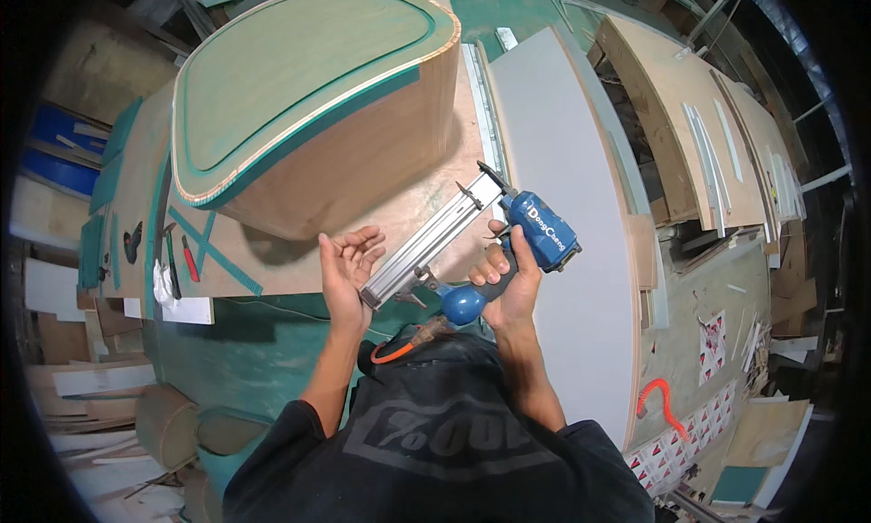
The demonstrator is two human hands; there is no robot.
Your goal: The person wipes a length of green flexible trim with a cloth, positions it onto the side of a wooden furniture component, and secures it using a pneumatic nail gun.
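A blue pneumatic nail gun (547, 236) with a long silver magazine is held in front of my body. My right hand (510, 283) is wrapped round its dark grip. The magazine slants down to the left, its end beside my left hand (349, 271). That hand has its palm up and fingers spread; whether it touches the magazine I cannot tell. An orange air hose (393, 351) joins the gun through a fitting near my shirt. Just beyond my hands stands a large rounded wooden piece (318, 74) with a green top, on a wooden worktable (422, 225).
On the table's left lie green strips (218, 253), a red-handled tool (190, 260) and a white crumpled item (163, 285). A long grey panel (562, 187) runs along the right. Farther right is a wooden frame (658, 115) bearing thin strips. An orange coiled hose (667, 407) lies at lower right.
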